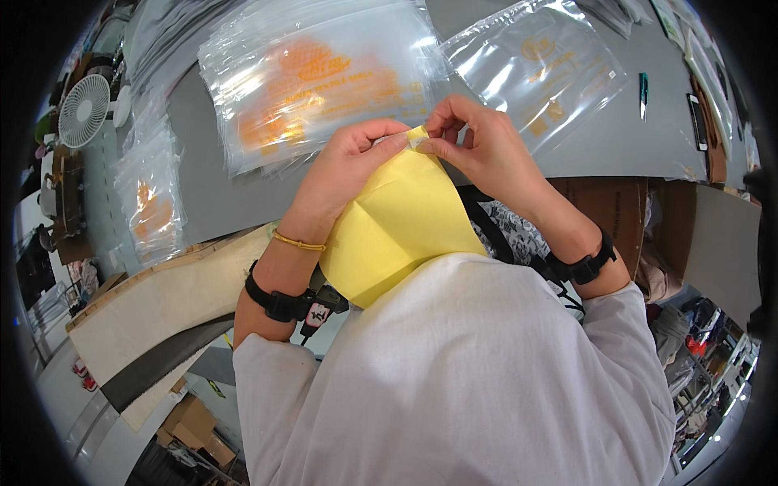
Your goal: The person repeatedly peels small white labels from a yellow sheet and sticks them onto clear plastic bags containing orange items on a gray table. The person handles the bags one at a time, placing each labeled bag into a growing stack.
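A yellow sheet, bent and creased, hangs between my arms, its lower edge against my white shirt. My left hand pinches its upper corner between thumb and fingers. At the same corner my right hand is closed, thumb and forefinger meeting on a small whitish piece, perhaps a label. What exactly the right fingertips grip is too small to make out. Just beyond both hands lies a stack of clear plastic bags with orange print.
A single clear bag lies on the grey table, near a pen and a dark phone-like object. More bags hang over the left edge. A white fan stands far left; an open cardboard box is below right.
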### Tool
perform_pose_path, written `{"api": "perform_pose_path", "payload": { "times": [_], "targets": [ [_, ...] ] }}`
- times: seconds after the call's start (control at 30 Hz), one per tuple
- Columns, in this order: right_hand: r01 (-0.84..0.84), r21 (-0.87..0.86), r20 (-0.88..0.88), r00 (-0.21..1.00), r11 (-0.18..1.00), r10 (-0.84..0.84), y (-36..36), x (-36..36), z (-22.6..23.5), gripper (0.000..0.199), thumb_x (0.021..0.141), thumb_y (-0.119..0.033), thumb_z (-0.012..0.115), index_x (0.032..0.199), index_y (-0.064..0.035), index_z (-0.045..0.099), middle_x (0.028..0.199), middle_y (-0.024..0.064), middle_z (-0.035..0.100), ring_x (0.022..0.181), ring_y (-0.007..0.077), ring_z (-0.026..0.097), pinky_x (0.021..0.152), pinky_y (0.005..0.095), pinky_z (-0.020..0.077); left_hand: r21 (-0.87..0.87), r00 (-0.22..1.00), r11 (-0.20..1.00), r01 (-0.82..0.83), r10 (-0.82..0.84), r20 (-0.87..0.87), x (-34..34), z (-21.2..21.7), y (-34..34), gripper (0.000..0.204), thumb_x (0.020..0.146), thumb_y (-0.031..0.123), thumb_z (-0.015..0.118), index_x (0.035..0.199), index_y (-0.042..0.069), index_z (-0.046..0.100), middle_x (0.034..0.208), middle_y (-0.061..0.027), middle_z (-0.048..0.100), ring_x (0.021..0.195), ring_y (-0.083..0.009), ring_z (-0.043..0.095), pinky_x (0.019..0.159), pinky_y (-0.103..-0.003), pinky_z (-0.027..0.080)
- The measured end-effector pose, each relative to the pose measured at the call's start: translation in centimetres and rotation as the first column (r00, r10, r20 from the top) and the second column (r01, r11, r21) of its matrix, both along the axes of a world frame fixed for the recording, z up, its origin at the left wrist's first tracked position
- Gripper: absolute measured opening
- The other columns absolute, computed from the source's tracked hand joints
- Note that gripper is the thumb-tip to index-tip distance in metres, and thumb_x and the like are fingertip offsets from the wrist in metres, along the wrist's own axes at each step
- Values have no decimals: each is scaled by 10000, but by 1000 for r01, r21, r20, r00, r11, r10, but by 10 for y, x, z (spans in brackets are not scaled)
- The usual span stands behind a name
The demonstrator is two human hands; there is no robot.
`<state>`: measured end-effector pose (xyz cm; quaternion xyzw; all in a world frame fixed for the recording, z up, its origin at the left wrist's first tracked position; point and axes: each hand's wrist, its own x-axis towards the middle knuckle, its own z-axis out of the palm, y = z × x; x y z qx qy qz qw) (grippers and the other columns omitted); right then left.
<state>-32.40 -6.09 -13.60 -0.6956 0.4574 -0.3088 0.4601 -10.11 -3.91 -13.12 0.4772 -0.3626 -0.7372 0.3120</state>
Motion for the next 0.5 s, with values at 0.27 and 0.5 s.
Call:
{"api": "perform_pose_path", "payload": {
  "times": [0.27, 0.5],
  "targets": [
    [9, -37, -67, 998, 999, -11, 7, 0, -1, 95, 943, -101, 757, 981, -29, 707, 920, 47, 694, 763, 173, 605, 690, 315, 497, -74, 992, 996, 41, -31, 121, 7, -10, -1, 202, 1062, 202, 653, 1135, 26, 720, 963, 35, 721, 867, -44, 663, 741, -225, 532],
    [114, -72, -39, 992, 991, -117, -21, -3, -9, 111, 961, -126, 736, 967, -18, 711, 1004, 81, 650, 923, 215, 645, 816, 330, 532, -579, 518, 481, 658, 269, 812, 25, 4, 8, 84, 907, 72, 690, 975, 23, 693, 1014, -94, 684, 954, -299, 638, 804, -404, 528]
  ]
}}
